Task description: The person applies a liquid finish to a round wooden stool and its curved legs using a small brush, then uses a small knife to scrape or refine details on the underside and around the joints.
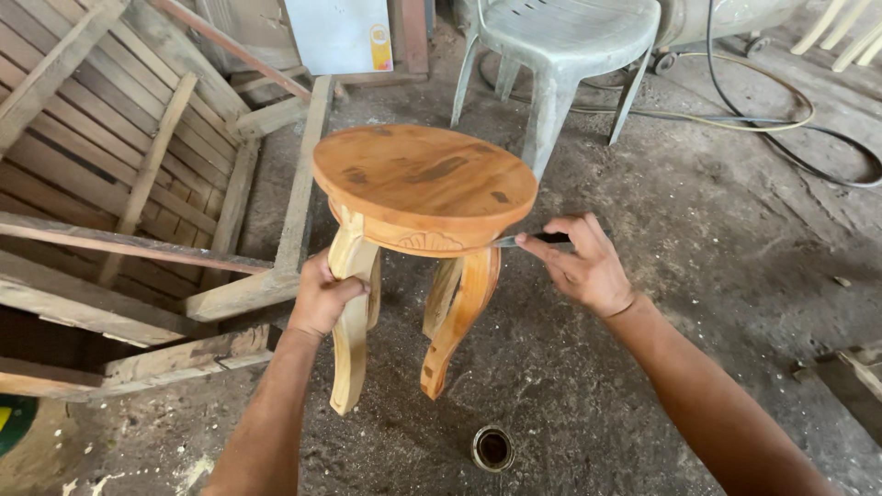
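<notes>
- round-topped wooden stool (424, 182) with curved, carved legs and an orange-brown finish stands on the dusty concrete floor (698, 276) in the middle of the view.
- left hand (322, 296) is wrapped tight around the front left leg (350, 321) of the stool, just under the seat, fingers closed around the pale wood.
- right hand (581, 264) sits at the right edge of the seat, fingers pinched narrow on a thin dark tool (528, 239); the tool's tip meets the carved band below the seat rim.
- whether the tool is a brush or a blade cannot be told.
- small round tin (492, 448) with a dark inside stands open on the floor, near the feet of the stool and between the two forearms.
- grey plastic chair (560, 46) stands behind the stool, close to its far edge.
- slatted frame of rough timber (138, 165) leans and lies at the left, with a loose plank (299, 184) running beside the stool.
- black hose and a pale one (781, 124) curl over the floor at the upper right, well apart from the stool.
- white panel (340, 32) stands upright at the top, behind the timber.
</notes>
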